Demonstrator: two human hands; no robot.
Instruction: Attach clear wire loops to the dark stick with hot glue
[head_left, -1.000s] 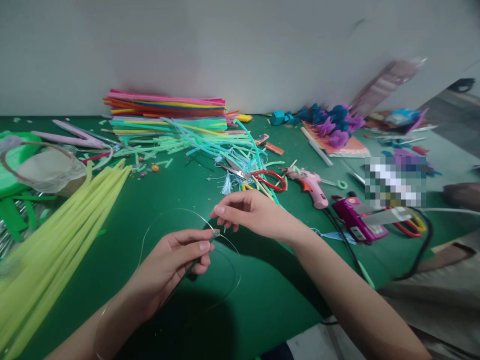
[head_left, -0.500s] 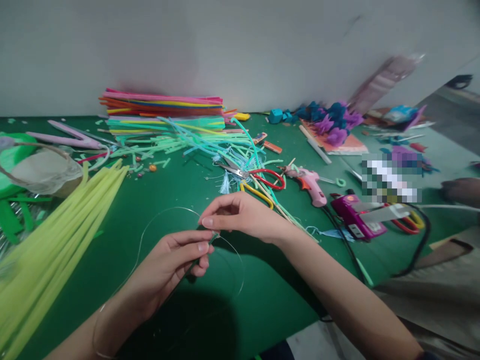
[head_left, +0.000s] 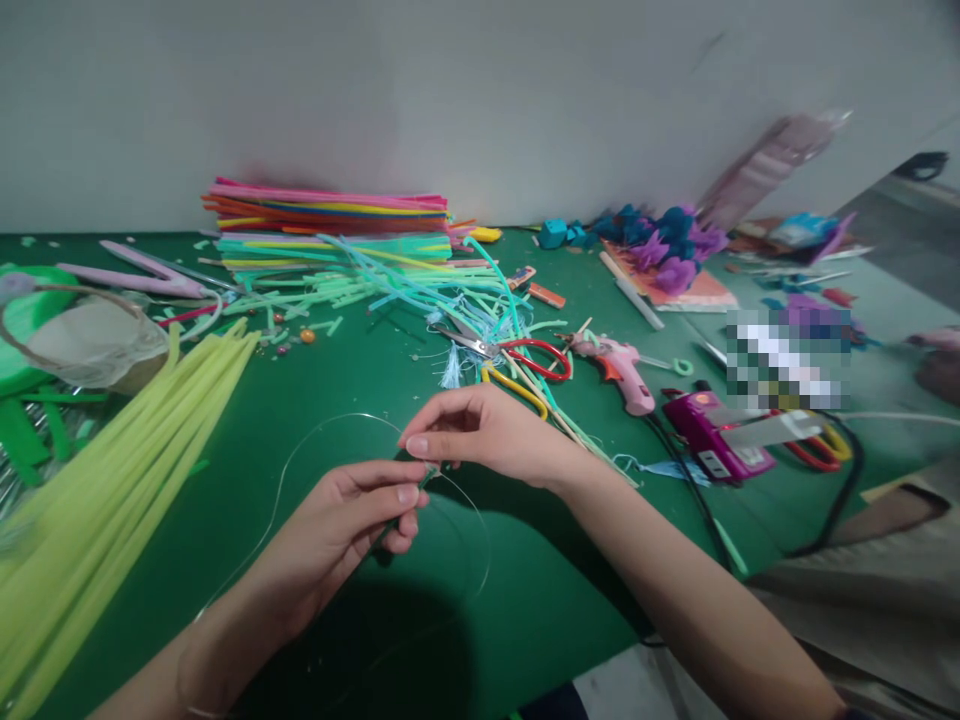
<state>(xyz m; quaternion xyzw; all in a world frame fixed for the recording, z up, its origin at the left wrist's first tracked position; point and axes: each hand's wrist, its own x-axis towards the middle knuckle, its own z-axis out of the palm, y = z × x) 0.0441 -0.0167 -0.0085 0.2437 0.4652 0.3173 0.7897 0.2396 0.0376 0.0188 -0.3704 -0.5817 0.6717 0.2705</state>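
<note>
Delicately, left fingers (head_left: 386, 500) pinch slim greenish rod (head_left: 388, 526); right fingers (head_left: 442, 445) pinch curved, glossy wire (head_left: 365, 414).

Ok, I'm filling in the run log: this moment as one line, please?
left hand: holding thin dark-green stem; right hand: pinching thin transparent strand; ahead: red-handled metal scissors, pink glue gun; surface: green tabletop

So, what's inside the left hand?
The left hand pinches a thin green stem, its tip poking out past the thumb and finger. Fingers cover its middle, so I can't see that part.
</note>
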